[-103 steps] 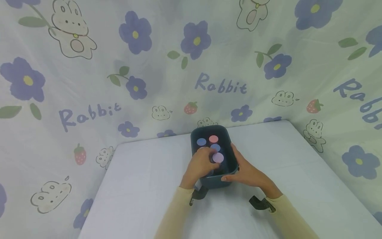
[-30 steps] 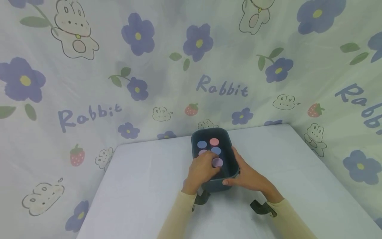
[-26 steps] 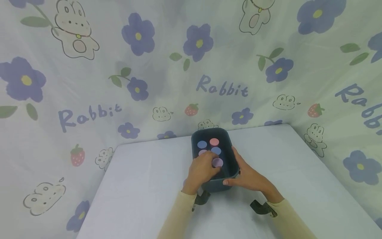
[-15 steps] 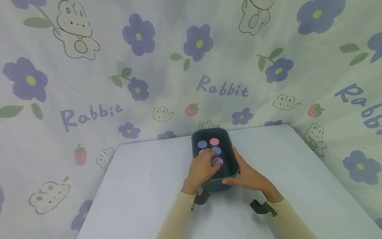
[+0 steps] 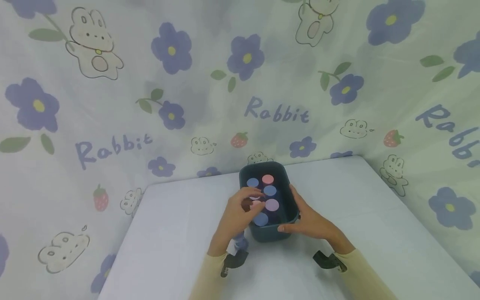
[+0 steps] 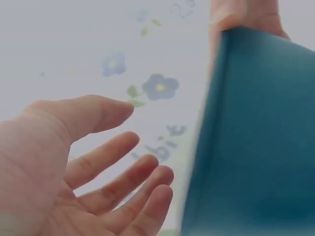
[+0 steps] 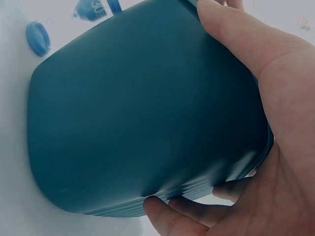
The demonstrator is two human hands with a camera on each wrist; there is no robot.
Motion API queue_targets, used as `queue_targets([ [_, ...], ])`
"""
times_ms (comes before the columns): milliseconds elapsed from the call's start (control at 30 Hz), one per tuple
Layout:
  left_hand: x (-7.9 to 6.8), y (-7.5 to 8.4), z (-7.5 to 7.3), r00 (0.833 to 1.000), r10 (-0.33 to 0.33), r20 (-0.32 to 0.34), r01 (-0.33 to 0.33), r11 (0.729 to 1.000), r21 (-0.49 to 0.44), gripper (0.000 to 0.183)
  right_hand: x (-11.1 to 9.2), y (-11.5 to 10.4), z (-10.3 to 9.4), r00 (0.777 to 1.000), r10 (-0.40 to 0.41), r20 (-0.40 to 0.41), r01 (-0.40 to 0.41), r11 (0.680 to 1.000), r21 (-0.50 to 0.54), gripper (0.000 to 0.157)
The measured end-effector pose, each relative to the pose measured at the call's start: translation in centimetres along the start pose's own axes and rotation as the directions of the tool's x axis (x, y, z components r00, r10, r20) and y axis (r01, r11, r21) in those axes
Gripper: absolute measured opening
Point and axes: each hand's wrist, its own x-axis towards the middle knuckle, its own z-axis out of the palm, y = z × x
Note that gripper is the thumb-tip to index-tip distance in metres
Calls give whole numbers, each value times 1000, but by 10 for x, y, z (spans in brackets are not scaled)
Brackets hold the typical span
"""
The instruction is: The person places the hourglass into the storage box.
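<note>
A dark teal bin holds several sand timers, their round ends facing up: a blue end, a coral end and a lilac end among them. Fingers of my left hand hover over the bin's left side, partly covering a few ends. In the left wrist view the left hand is empty, its fingers spread and slightly bent. My right hand grips the bin's near right corner; in the right wrist view, thumb and fingers of the right hand wrap its wall.
A blue sand timer stands on the white table beside the bin's near left side, half hidden by the left wrist. The right wrist view shows part of this blue timer, marked 30. A printed curtain hangs behind the table.
My left hand has drawn back to the left, out of the bin's middle. A blue timer end at the near left and the timer beside the bin have come into sight. The right hand stays put.
</note>
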Motion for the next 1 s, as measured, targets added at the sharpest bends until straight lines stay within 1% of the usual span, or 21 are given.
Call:
queue_targets([
  [100, -12, 4, -15, 999, -13, -48, 14, 1000, 24, 31, 1, 1, 1, 1000, 1, 6, -1, 1000, 0, 132],
  [200, -25, 7, -29, 995, -34, -90, 41, 997, 71, 32, 1, 1, 1, 1000, 15, 7, -15, 1000, 3, 133],
  [367, -42, 3, -48, 989, 2, -147, 24, 985, 172, 32, 1, 2, 1, 1000, 25, 5, -25, 1000, 6, 133],
  [500, -52, -2, -58, 989, 22, -148, 12, 974, 224, 33, 1, 2, 2, 1000, 29, 1, -29, 1000, 10, 133],
  [667, -65, -9, -62, 987, 16, -157, 32, 955, 295, 37, 0, 5, 1, 999, 36, 0, -36, 999, 24, 133],
  [767, -77, -16, -63, 986, -11, -166, 67, 939, 337, 42, -1, 5, 3, 999, 43, 8, -43, 999, 23, 133],
  [867, -87, -23, -63, 985, -62, -160, 116, 927, 356, 46, -1, 5, 4, 999, 41, 7, -41, 999, 19, 134],
  [1000, -96, -32, -61, 979, -141, -150, 187, 912, 365, 49, 1, 4, 3, 1000, 27, -3, -27, 1000, 9, 132],
])
